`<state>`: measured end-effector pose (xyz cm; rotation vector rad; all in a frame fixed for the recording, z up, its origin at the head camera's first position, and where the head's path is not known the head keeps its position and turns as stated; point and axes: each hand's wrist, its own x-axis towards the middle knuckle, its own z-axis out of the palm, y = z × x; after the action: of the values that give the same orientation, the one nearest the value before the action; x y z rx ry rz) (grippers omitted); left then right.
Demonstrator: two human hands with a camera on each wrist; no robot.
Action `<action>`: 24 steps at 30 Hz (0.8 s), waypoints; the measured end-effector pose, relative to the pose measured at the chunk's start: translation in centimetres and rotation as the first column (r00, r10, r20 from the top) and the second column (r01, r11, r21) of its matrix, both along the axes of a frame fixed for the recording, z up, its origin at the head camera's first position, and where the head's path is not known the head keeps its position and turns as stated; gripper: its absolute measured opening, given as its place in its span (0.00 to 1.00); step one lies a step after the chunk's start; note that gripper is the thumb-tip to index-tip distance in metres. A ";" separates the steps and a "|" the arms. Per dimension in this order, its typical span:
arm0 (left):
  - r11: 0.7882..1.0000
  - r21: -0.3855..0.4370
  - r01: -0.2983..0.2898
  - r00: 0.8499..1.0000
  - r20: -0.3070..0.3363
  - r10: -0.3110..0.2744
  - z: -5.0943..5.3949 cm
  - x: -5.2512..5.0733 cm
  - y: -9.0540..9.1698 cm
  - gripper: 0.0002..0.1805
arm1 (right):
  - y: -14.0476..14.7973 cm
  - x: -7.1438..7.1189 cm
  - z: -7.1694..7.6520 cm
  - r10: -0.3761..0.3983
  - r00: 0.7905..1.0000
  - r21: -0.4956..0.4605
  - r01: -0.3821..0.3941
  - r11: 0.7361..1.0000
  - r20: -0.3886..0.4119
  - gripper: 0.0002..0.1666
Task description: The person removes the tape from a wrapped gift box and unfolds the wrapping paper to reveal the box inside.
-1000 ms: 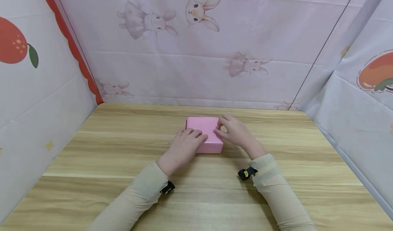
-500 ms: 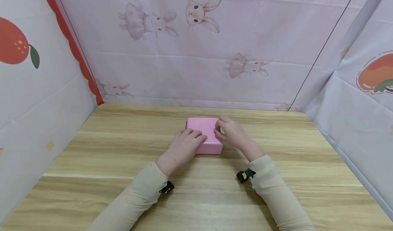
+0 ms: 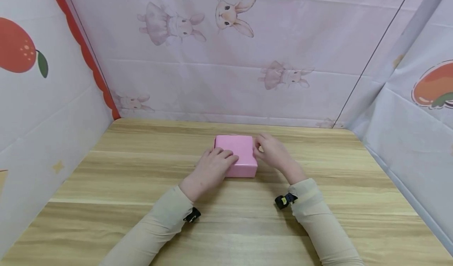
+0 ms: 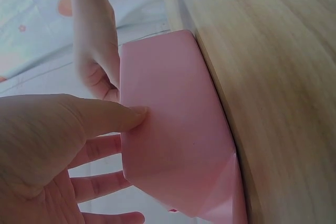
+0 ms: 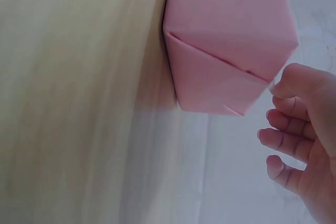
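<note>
Pink-wrapped box (image 3: pixel 243 152) lies between hands: left hand (image 3: pixel 210 169) spread over it, right hand (image 3: pixel 276 155) loosely curled beside its folded end (image 5: pixel 215 82).

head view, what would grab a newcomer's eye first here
Probably the pink box on the wooden table, with the left hand over its near left corner and the right hand by its right edge. Next might be the sideways rabbit prints on the backdrop behind, or the red fruit print at the far left.
</note>
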<state>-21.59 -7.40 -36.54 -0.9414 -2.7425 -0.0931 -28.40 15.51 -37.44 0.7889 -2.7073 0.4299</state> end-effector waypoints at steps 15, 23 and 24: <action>1.000 0.003 -0.001 1.000 0.007 0.001 -0.1 -0.1 0.0 0.19 | 0.7 0.1 0.5 -0.040 0.998 0.025 0.039 0.999 0.053 0.08; 1.000 0.007 -0.001 1.000 0.002 0.001 -0.2 -0.2 -0.1 0.18 | 0.9 0.0 0.7 -0.061 0.994 0.035 0.058 0.998 0.096 0.07; 1.000 0.007 -0.002 1.000 0.009 0.002 -0.1 -0.2 -0.1 0.18 | 0.9 0.0 0.7 -0.064 0.993 0.036 0.061 0.997 0.100 0.06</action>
<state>-21.76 -7.45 -36.66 -0.9383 -2.7493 -0.1068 -28.36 16.46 -36.76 0.7066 -2.8311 0.4229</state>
